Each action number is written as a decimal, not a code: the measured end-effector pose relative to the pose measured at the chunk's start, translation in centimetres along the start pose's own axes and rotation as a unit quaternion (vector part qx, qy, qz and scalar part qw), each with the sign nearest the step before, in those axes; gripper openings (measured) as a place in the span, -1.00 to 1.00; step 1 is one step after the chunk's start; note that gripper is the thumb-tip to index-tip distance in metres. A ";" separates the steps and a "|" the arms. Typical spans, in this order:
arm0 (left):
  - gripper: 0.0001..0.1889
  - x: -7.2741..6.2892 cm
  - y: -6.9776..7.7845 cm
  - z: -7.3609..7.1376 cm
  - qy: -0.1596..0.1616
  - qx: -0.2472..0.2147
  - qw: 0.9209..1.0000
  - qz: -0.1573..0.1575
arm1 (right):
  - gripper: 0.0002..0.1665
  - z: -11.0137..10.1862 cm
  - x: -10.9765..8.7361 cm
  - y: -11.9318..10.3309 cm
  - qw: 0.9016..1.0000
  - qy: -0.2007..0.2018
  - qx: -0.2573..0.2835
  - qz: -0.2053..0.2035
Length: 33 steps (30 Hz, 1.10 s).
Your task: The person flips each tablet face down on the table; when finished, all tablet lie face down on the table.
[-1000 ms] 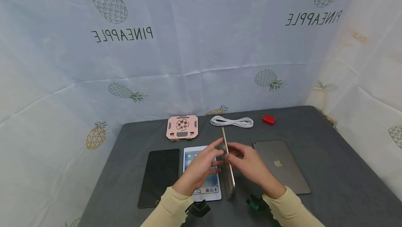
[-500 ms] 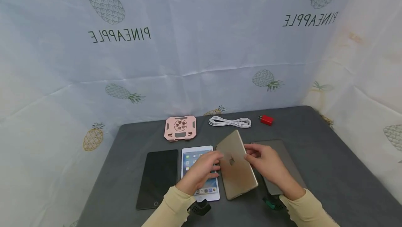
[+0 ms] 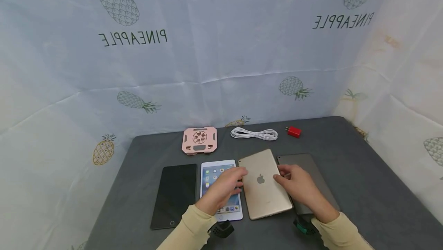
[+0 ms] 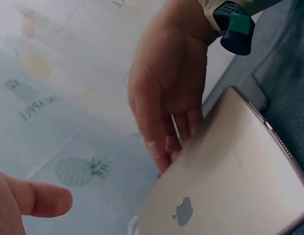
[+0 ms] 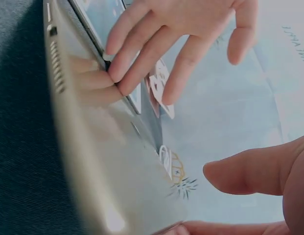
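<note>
Head view: my R hand (image 3: 299, 182) has hold of the gold tablet (image 3: 266, 194) by its R long edge, thumb over the back, fingers curled in at the rim. Tablet's btwn my hands, back up w/ Apple logo, tilted a bit, R side raised, next to the gray tablet (image 3: 301, 159). My L hand (image 3: 221, 187): fingers relaxed, slightly apart, tips at the gold one's L edge, over the white tablet (image 3: 211, 175), whose home screen's lit. Black tablet (image 3: 176, 194) lies farther L, screen dark. Far side of the dark table (image 3: 256, 238), L to R: pink panel (image 3: 199, 140), bundled white cable (image 3: 254, 134), red plug (image 3: 293, 131). Backdrop's a pineapple-print curtain (image 3: 221, 50), lettering reversed. L wrist view: gold back fills lower R, tilted, logo + port edge showing; R fingers go behind its edge; L thumb (image 4: 46, 200) pokes in lower L, clear of it. R wrist view: gold back runs down the L side, port + speaker holes up top; L fingers straight & spread, tips look to touch its far edge, w/ reflections in the back. R thumb (image 5: 247, 171)'s at R, another fingertip by the tablet's edge near the bottom.
</note>
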<state>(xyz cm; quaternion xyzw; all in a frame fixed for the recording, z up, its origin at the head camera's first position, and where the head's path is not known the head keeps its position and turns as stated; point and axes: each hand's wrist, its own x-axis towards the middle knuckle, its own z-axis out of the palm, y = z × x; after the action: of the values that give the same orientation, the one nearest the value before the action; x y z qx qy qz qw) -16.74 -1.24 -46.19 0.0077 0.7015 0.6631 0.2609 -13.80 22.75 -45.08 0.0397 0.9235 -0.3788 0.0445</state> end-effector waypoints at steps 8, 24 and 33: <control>-0.29 -0.1 0.2 0.1 -0.007 0.013 1.000 0.004 | -0.33 0.8 -0.1 0.9 1.000 -0.014 -0.003 0.021; -0.29 -0.2 0.1 0.2 -0.012 0.035 0.999 0.012 | -0.16 2.2 -0.5 0.1 0.999 -0.014 -0.019 0.043; -0.31 -0.3 0.1 0.3 -0.010 0.030 0.999 0.008 | -0.11 2.9 -0.8 -0.7 0.998 -0.011 -0.054 0.040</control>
<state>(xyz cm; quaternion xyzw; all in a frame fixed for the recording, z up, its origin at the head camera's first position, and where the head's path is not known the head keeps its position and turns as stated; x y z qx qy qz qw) -16.39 -1.01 -45.99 0.0281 0.7184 0.6435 0.2625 -12.96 20.19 -46.60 0.0697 0.9398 -0.3269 0.0714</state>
